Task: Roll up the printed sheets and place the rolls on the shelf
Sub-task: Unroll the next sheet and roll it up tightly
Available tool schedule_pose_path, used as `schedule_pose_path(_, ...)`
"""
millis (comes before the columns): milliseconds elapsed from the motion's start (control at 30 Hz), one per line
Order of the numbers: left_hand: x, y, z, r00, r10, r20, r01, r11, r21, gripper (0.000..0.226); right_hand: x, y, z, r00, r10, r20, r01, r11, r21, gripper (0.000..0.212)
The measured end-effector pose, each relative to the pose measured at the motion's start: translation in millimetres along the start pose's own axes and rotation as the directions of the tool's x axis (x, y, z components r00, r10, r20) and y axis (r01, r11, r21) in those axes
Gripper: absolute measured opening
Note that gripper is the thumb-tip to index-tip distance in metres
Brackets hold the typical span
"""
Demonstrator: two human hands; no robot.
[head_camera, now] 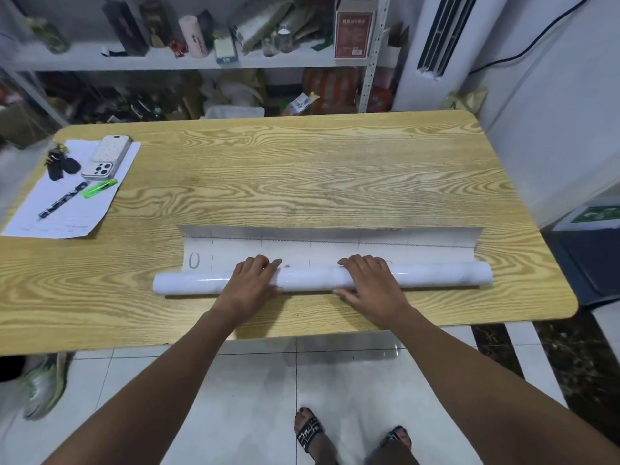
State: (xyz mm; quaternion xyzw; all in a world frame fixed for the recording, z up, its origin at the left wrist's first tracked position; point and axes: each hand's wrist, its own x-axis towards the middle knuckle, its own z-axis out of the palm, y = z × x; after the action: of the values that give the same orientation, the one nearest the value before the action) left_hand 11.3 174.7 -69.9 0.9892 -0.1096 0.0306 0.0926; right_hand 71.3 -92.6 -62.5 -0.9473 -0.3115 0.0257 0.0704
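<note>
**Here: both hands wrapped on a part-rolled sheet**

A long white glossy printed sheet (335, 245) lies on the light wood-grain table (302, 169), close to the near edge and running left to right. Its near portion is wound into a roll (308, 279), a white shiny tube. The far portion lies flat just behind the tube and shows faint grid lines and a grey "0" at the left end. The far corners of the flat part curl up a little.

The left hand (250, 280) sits on the roll left of its middle. Its fingers curl over the top to the far side and the thumb is against the near side. The right hand (369, 283) has the same grip, right of the middle. The hands are apart, with a bare stretch of tube between them. Both tube ends stick out well past the hands.

At the far left corner of the table, well apart from the sheet, lies a white paper form (77, 213). On it rest:
- a phone in a white dotted case (107, 156)
- a black key bunch (62, 162)
- a small green plastic stick (100, 188), cannot tell what it is
- a dark pen (62, 200)

Behind the table stands a white metal shelf (201, 60) crowded with boxes, bottles and jars. A white upright air-conditioner (436, 35) is to its right. Below the table edge are white floor tiles, feet in black sandals (308, 431), and a grey-green sneaker (43, 387) at the left.
</note>
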Motion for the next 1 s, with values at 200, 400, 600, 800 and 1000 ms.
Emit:
schedule_pose_path(200,3.0,-0.2,-2.0,1.000,-0.015,0.004,0.015,1.000,0.012,0.050,-1.0,4.0,1.7,1.000,-0.031,0.006,0.030,0.999,0.014,0.058)
schedule_pose_path(400,5.0,-0.1,-1.5,0.999,-0.032,-0.006,0.032,0.998,0.058,0.049,1.4,5.3,4.6,1.000,-0.021,-0.016,0.020,0.999,-0.027,0.057)
schedule_pose_path(600,6.3,-0.8,0.2,0.999,-0.045,-0.026,0.046,0.998,0.048,0.046,3.4,5.8,5.0,0.999,-0.002,-0.035,0.003,0.999,0.044,0.052)
schedule_pose_path(800,3.9,-1.8,4.0,0.998,-0.030,-0.056,0.033,0.999,0.042,0.048,3.4,7.2,6.3,0.995,-0.034,-0.088,0.040,0.997,0.066,0.047)
schedule_pose_path(1000,2.0,-2.9,5.3,0.999,-0.041,0.002,0.041,0.999,-0.005,0.062,3.1,6.9,7.9,0.988,-0.025,-0.154,0.019,0.999,-0.039,0.045)
